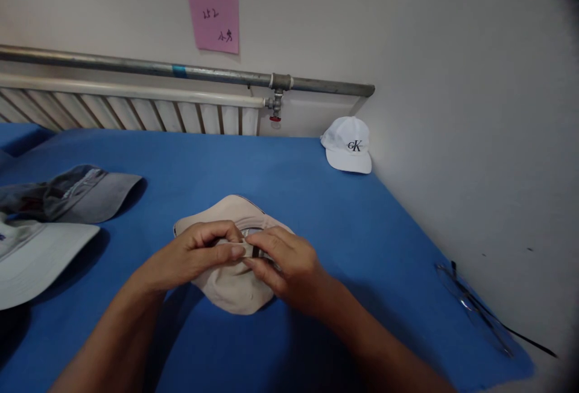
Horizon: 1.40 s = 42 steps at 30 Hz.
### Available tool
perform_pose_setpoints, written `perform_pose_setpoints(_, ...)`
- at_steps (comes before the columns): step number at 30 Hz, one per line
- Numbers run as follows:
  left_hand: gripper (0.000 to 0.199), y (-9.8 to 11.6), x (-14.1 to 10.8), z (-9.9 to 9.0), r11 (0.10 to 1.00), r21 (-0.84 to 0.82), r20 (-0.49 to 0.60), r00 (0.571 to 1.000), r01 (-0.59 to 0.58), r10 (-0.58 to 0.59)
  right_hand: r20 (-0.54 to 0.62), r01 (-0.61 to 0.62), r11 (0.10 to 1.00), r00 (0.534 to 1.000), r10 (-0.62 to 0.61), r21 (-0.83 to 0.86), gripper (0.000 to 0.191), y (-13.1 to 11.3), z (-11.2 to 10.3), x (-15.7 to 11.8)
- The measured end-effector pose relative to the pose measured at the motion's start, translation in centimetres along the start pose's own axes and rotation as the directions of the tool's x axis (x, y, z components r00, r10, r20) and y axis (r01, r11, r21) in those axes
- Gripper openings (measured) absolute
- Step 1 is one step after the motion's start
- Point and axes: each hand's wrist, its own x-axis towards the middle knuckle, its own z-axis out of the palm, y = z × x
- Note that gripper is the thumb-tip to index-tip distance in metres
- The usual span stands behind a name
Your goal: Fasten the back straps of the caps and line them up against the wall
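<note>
Strap of narrow beige fabric (248, 250) — partly covered by the left hand (199, 251) and the right hand (292, 263) — belongs to the beige fabric cap with curved brim (239, 293), positioned between the hands near the centre of the view. Left hand: thumb and fingers pressed together on the strap. Right hand: thumb and fingertips clamped on the same strap, beside a small dark section (256, 251) that cannot be identified. The hands hide much of the cap's opening; whether the cap bears fully on the smooth blue covering (217, 164) cannot be determined.

At the left edge, a grey-and-dark-blue fabric cap (102, 197) and a pale off-white fabric cap (49, 260) are cut off; lettering on the former is illegible. Thin-framed eyeglasses (473, 298) at the right are hard to make out.

Surface: the covering meets a plain pale wall (452, 79). A white fabric cap with black "CK" lettering (348, 143) sits in the far right corner. Behind: white ribbed radiator (136, 90), grey metal pipe (136, 66) with red-handled valve (277, 103), and pink paper note (215, 22) bearing handwriting — "252" on the upper line.
</note>
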Motion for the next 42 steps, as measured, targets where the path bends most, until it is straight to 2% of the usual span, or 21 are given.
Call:
perform_pose_setpoints(13,0.025,-0.28,0.04,-0.21,0.994,-0.097,0.062,0.997,0.059,-0.053,0.083,0.001,1.0,0.997,0.0,-0.009,0.017,-0.33,-0.4,-0.02)
perform_pose_setpoints(22,0.024,-0.44,-0.13,-0.34,0.99,-0.117,0.094,0.994,0.075,-0.064,0.017,0.004,1.0,1.0,-0.004,0.01,0.016,-0.22,-0.04,-0.08)
perform_pose_setpoints(28,0.025,-0.09,-0.06,-0.24,0.993,-0.097,0.057,0.996,0.068,-0.062,-0.019,-0.019,0.998,1.0,0.02,0.051,0.022,-0.18,0.17,0.02)
perform_pose_setpoints(33,0.021,-0.2,-0.13,-0.43,0.994,-0.086,0.073,0.996,0.066,-0.06,0.004,-0.048,0.991,0.999,0.048,0.127,0.022,-0.06,0.06,-0.01)
perform_pose_setpoints(42,0.02,-0.63,-0.28,-0.54,0.991,-0.123,0.07,0.997,0.053,-0.045,0.008,-0.06,0.988,0.998,0.06,0.141,0.023,-0.15,-0.03,-0.07)
